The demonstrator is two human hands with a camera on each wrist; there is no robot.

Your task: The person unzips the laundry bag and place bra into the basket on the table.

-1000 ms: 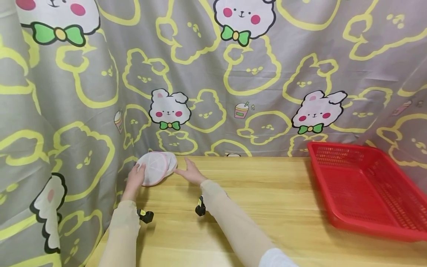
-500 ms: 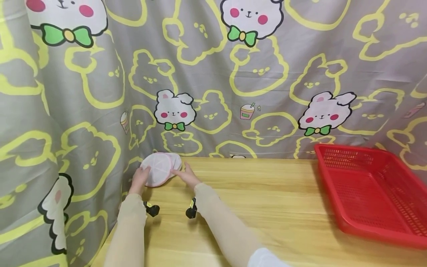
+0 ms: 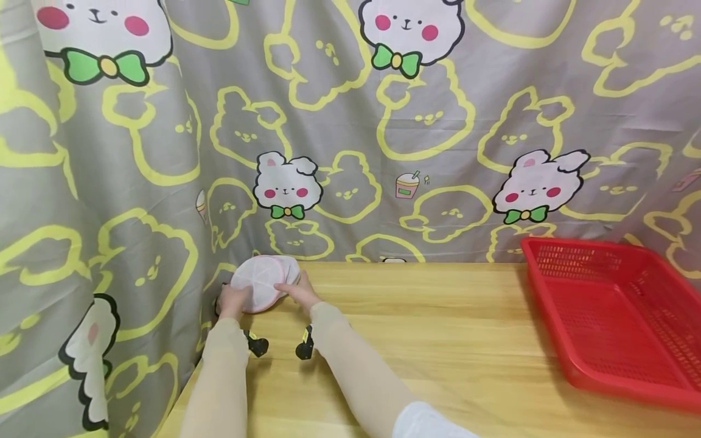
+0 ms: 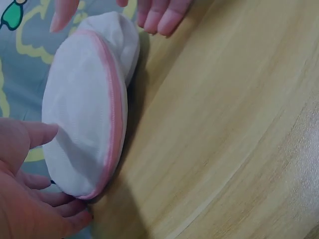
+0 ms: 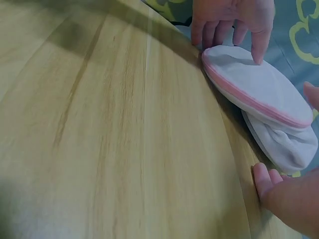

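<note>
patterned curtain (image 3: pixel 350 134) behind white pouch (image 3: pixel 257 275); red basket (image 3: pixel 613 310) well apart.

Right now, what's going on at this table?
A person has both hands around a white bag with pink trim, at the table's far left corner. The left hand has its thumb over one end; the right hand is at the opposite end. The bag partly overlaps a second white piece. A red basket sits at the right.
</note>
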